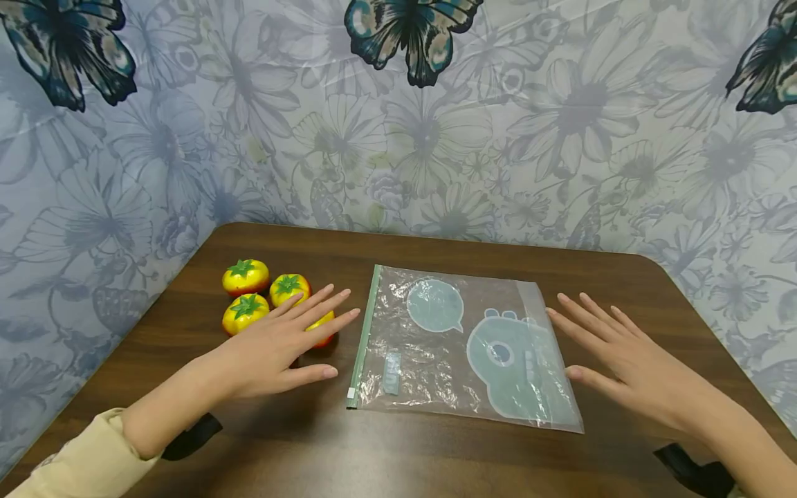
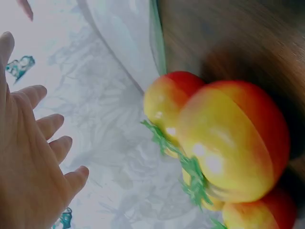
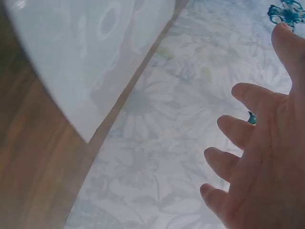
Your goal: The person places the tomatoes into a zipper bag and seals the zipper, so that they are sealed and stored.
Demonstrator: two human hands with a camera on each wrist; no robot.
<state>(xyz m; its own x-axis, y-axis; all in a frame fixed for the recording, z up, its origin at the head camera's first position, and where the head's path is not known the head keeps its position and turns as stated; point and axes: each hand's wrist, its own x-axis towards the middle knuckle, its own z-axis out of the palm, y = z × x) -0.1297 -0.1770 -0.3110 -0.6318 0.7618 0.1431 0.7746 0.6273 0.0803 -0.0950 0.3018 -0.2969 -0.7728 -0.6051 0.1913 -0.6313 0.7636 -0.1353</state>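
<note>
My left hand, fingers spread and straight, hovers palm down beside several yellow-and-red toy tomatoes with green leafy tops. One tomato is partly hidden behind its fingers; the left wrist view shows a tomato large, beside the open palm. To the right lies a clear plastic zipper bag, flat, with a green zip edge on its left side and pale printed shapes. Past the bag's right edge, my right hand is held out with straight, parted fingers and nothing in it.
The brown wooden table has rounded far corners. Behind it hangs a pale floral cloth with dark teal butterflies. Each wrist carries a black strap.
</note>
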